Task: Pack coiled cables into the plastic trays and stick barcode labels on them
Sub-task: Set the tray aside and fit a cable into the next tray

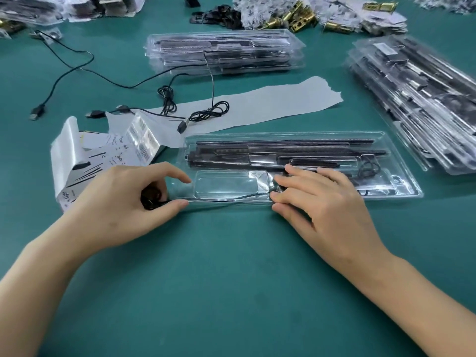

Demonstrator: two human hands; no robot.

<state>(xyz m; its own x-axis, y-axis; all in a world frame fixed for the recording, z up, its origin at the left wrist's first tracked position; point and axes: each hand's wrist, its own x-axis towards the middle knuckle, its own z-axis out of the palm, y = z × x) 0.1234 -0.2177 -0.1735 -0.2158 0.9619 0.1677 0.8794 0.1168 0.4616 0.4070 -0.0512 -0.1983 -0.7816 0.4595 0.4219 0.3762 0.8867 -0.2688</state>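
A: What occupies the left hand (121, 202), below the barcode labels (145, 144)?
B: Its fingers curl round a coiled cable (150, 198); the tail runs rightward along the near edge of the plastic tray (226, 185), likely for feeding in.
A: And the right hand (316, 202)?
B: Its fingers lie mostly straight, pressing the tray steady. They perhaps pin the cable's end too, but that is hidden.

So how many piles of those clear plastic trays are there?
2. One pile of trays sits at the back middle, a second pile at the right edge. A single tray lies in front, on its own. Blurred packs along the far edge might hide more.
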